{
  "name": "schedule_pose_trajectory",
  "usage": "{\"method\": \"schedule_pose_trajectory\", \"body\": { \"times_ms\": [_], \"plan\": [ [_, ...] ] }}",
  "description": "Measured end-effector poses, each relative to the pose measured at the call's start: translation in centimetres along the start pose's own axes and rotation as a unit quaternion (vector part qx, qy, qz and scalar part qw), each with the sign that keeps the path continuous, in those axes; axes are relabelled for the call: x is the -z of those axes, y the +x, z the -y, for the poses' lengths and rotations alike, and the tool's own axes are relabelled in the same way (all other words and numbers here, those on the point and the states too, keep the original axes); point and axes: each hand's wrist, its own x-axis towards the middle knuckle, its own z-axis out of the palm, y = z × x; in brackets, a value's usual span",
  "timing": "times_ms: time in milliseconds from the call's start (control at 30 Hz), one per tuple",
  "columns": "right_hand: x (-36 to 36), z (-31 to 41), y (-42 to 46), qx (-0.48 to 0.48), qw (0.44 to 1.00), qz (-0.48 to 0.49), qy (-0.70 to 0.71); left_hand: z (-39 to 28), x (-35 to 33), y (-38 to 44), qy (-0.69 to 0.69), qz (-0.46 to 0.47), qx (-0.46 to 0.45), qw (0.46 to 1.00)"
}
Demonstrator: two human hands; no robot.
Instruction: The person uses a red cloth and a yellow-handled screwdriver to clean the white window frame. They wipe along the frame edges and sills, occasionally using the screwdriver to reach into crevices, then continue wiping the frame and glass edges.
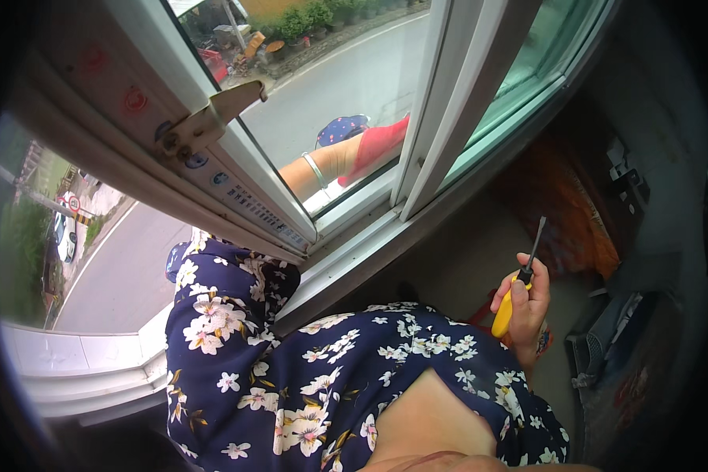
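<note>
My right hand (530,307) holds a slotted screwdriver (503,314) by its yellow and black handle, blade pointing up and away from me. A floral navy sleeve (224,295) covers my left arm, which reaches out past the edge of the white sliding window sash (271,212). Through the glass a forearm with a silver bangle (314,170) shows, apparently mine. Red fabric (380,144) covers its far end, and the window frame hides the rest, so the left fingers cannot be made out. A metal window latch (212,121) is fixed to the sash.
The window track (342,251) runs diagonally before me. Outside are a road (330,76), potted plants (307,23), a parked white car (65,236) and dotted navy fabric (342,128). Orange-brown fabric (584,206) and dark clutter (607,336) are indoors at right.
</note>
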Motion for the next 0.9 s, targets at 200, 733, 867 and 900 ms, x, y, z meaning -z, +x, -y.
{"method": "schedule_pose_trajectory", "body": {
  "times_ms": [200,733,867,900],
  "plan": [
    [-0.3,-1.9,3.0,0.016,0.993,0.113,0.026,0.6,0.3,-10.0,-0.006,-0.067,0.084,0.994],
    [-4.5,-3.8,6.7,0.021,0.970,0.237,-0.043,-1.7,-5.8,-15.1,0.279,-0.282,0.073,0.915],
    [-4.7,-4.3,7.1,0.036,0.969,0.242,-0.031,-2.2,-9.7,-16.7,0.292,-0.344,0.062,0.890],
    [-4.8,-4.4,7.1,0.027,0.967,0.251,-0.020,-1.8,-10.6,-16.3,0.281,-0.366,0.046,0.886]
  ]
}}
